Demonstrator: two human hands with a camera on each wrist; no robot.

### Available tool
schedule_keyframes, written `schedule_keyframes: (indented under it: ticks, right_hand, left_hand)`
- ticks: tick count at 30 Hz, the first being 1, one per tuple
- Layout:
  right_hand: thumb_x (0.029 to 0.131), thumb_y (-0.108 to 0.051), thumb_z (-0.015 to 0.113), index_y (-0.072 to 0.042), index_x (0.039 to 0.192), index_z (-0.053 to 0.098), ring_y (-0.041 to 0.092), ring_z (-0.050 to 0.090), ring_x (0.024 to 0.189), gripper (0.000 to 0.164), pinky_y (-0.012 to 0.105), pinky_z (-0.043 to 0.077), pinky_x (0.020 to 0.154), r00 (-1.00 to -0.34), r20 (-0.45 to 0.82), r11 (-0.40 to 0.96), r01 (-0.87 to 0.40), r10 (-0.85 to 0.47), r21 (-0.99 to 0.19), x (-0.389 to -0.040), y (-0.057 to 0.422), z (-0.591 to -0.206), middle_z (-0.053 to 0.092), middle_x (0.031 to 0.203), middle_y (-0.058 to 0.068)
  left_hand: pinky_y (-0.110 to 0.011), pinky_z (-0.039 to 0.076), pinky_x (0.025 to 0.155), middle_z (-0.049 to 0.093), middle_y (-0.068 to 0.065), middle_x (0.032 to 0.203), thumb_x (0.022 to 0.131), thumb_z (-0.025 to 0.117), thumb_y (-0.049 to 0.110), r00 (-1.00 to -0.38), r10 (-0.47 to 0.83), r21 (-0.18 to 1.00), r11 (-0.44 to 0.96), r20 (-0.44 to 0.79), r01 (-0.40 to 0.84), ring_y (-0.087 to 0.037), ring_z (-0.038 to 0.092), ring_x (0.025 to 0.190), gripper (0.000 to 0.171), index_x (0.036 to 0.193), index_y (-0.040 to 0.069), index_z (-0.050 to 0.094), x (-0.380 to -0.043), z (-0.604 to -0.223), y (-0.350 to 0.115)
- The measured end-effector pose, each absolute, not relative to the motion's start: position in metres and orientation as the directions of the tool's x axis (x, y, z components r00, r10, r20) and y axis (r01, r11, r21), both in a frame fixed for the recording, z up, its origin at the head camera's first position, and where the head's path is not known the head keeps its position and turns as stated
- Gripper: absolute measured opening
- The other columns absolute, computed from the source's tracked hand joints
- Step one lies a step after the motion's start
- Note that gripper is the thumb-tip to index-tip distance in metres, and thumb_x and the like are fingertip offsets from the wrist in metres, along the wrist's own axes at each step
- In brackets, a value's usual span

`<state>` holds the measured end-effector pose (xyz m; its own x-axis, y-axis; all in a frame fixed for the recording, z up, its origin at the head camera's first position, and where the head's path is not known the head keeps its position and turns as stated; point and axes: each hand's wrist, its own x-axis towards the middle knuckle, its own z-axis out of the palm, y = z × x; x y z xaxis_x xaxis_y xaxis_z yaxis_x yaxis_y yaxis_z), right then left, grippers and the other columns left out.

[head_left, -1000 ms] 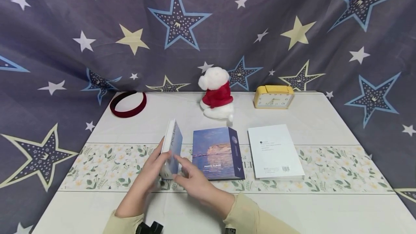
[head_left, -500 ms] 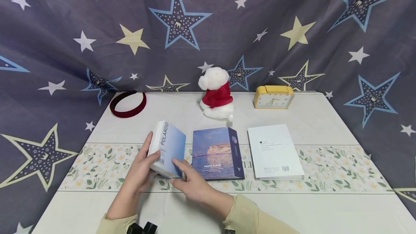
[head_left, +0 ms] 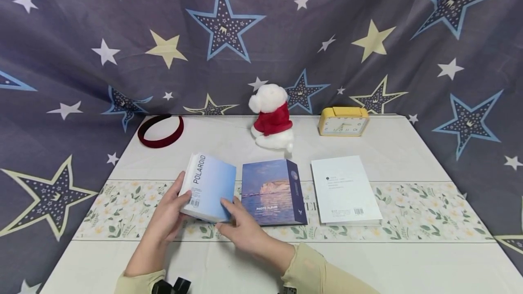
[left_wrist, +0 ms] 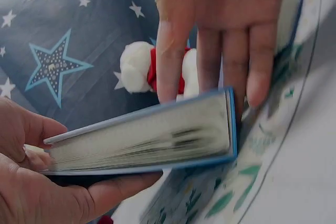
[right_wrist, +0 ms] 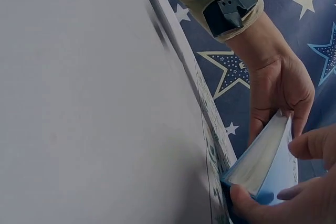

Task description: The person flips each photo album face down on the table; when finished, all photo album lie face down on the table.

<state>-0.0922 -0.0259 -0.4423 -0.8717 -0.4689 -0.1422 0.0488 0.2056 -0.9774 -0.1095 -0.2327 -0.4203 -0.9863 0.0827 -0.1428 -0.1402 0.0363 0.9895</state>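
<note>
A thick pale-blue photo album [head_left: 216, 180] lettered POLAROID leans back at the left of the middle, its cover facing me. My left hand [head_left: 163, 214] grips its left side, thumb on the front cover and fingers behind. At the album's lower right corner is my right hand [head_left: 247, 230], one fingertip on the cover and the thumb by the bottom edge. The left wrist view shows straight right-hand fingers [left_wrist: 168, 66] reaching to the album, whose page block [left_wrist: 131, 140] faces that camera. To the right lies a dark-blue photo album [head_left: 265, 189] with a cliff picture.
A white book [head_left: 345, 189] lies face down at the right. Along the back are a dark-red headband [head_left: 161, 142], a white plush toy [head_left: 271, 117] in red and a yellow alarm clock [head_left: 344, 124]. A floral strip [head_left: 429, 212] crosses the white table [head_left: 408, 267]; a starry curtain hangs behind.
The pale-blue album has turned from nearly edge-on to show its full front cover and tilted back. My left hand has moved left with it; the right hand stays by its lower right corner.
</note>
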Motion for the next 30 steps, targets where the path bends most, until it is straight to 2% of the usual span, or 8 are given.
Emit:
schedule_keyframes:
  ticks: [1, 2, 5, 8, 13, 20, 27, 30]
  right_hand:
    - [0.094, -0.016, 0.062, -0.006, 0.151, 0.034, 0.043, 0.013, 0.144, 0.064, 0.048, 0.027, 0.112, -0.874, -0.139, 0.217, 0.040, -0.466, -0.975, -0.092, -0.026, -0.442, 0.006, 0.159, 0.026]
    - [0.094, -0.016, 0.061, -0.005, 0.151, 0.034, 0.043, 0.014, 0.144, 0.064, 0.048, 0.027, 0.112, -0.877, -0.133, 0.231, 0.026, -0.462, -0.973, -0.092, -0.026, -0.442, 0.007, 0.159, 0.026]
    - [0.096, -0.017, 0.059, -0.003, 0.152, 0.032, 0.042, 0.016, 0.144, 0.064, 0.049, 0.024, 0.113, -0.882, -0.118, 0.263, -0.007, -0.456, -0.965, -0.091, -0.025, -0.442, 0.008, 0.159, 0.025]
    - [0.097, -0.018, 0.058, -0.002, 0.152, 0.030, 0.040, 0.015, 0.145, 0.064, 0.050, 0.022, 0.114, -0.881, -0.109, 0.271, -0.023, -0.460, -0.962, -0.090, -0.024, -0.442, 0.009, 0.159, 0.024]
    - [0.097, -0.020, 0.057, -0.001, 0.152, 0.029, 0.039, 0.014, 0.145, 0.065, 0.051, 0.023, 0.114, -0.869, -0.102, 0.286, -0.047, -0.485, -0.957, -0.091, -0.023, -0.442, 0.012, 0.160, 0.022]
    - [0.097, -0.023, 0.058, -0.003, 0.153, 0.026, 0.038, 0.017, 0.145, 0.068, 0.046, 0.035, 0.109, -0.843, -0.121, 0.293, -0.045, -0.524, -0.955, -0.092, -0.021, -0.442, 0.012, 0.160, 0.021]
    - [0.097, -0.021, 0.059, -0.005, 0.153, 0.028, 0.034, 0.040, 0.136, 0.067, 0.032, 0.047, 0.098, -0.834, -0.090, 0.245, -0.055, -0.544, -0.968, -0.096, -0.013, -0.435, 0.018, 0.159, 0.020]
    - [0.097, -0.020, 0.058, -0.007, 0.154, 0.028, 0.035, 0.043, 0.134, 0.066, 0.036, 0.045, 0.101, -0.834, -0.076, 0.228, -0.061, -0.546, -0.972, -0.099, -0.008, -0.429, 0.023, 0.159, 0.015]
  left_hand:
    - [-0.032, 0.052, 0.089, 0.013, -0.014, 0.162, 0.106, 0.029, 0.012, -0.986, 0.074, 0.987, 0.071, -0.150, -0.145, -0.029, 0.046, 0.129, 0.060, 0.158, 0.016, -0.002, -0.110, -0.421, -0.234]
    - [-0.034, 0.048, 0.096, 0.010, -0.014, 0.162, 0.106, 0.029, 0.013, -0.986, 0.064, 0.982, 0.119, -0.152, -0.144, -0.031, 0.040, 0.134, 0.060, 0.157, 0.013, -0.002, -0.110, -0.422, -0.235]
    - [-0.042, 0.031, 0.112, 0.004, -0.018, 0.162, 0.105, 0.031, 0.011, -0.988, 0.018, 0.941, 0.308, -0.151, -0.138, -0.036, 0.021, 0.144, 0.059, 0.155, 0.001, 0.001, -0.110, -0.426, -0.237]
    - [-0.049, 0.013, 0.116, 0.005, -0.024, 0.160, 0.103, 0.036, 0.007, -0.991, -0.020, 0.870, 0.477, -0.134, -0.127, -0.037, 0.005, 0.147, 0.059, 0.152, -0.008, 0.007, -0.110, -0.430, -0.237]
    - [-0.056, 0.013, 0.115, 0.012, -0.032, 0.156, 0.098, 0.051, 0.009, -0.990, -0.030, 0.763, 0.634, -0.140, -0.127, -0.045, 0.010, 0.144, 0.069, 0.151, -0.011, 0.011, -0.110, -0.436, -0.235]
    - [-0.062, 0.012, 0.112, 0.014, -0.038, 0.152, 0.095, 0.059, 0.015, -0.985, 0.010, 0.652, 0.751, -0.175, -0.108, -0.053, 0.012, 0.141, 0.071, 0.148, -0.015, 0.022, -0.107, -0.438, -0.230]
    - [-0.067, 0.014, 0.108, 0.008, -0.040, 0.152, 0.096, 0.059, 0.024, -0.984, -0.014, 0.625, 0.771, -0.178, -0.124, -0.057, 0.011, 0.139, 0.070, 0.148, -0.010, 0.028, -0.105, -0.432, -0.228]
    - [-0.067, 0.015, 0.108, 0.008, -0.040, 0.153, 0.096, 0.059, 0.024, -0.988, -0.019, 0.618, 0.778, -0.151, -0.109, -0.057, 0.011, 0.138, 0.069, 0.148, -0.009, 0.029, -0.104, -0.429, -0.226]
